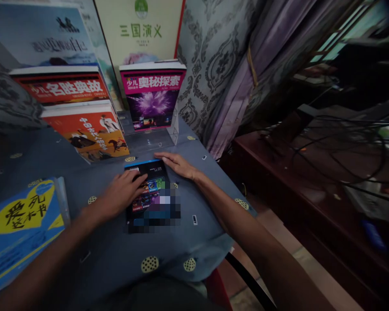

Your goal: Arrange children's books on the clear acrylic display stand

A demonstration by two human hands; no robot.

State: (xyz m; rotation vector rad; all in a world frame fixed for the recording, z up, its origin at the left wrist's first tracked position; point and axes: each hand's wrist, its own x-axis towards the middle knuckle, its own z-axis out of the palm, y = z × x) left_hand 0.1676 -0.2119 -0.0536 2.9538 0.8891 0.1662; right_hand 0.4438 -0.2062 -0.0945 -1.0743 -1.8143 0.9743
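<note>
A dark book (142, 218) with small coloured pictures on its cover lies flat on the cloth in front of me; part of it is blurred out by blocks. My left hand (126, 190) rests on the book's upper left part, fingers spread over the cover. At the far right corner of the book is my right hand (176, 164), its fingers stretched out along the top edge. Neither hand is wrapped round anything. Just beyond stands a purple book (154, 103) in a clear stand (175, 125).
Orange book (94, 136) and red book (65, 88) stand upright at the back left, before larger books. A blue and yellow book (22, 229) lies at the left. The patterned tablecloth (116, 255) ends at right, beside a dark red cabinet (294, 194) with loose cables (340, 151).
</note>
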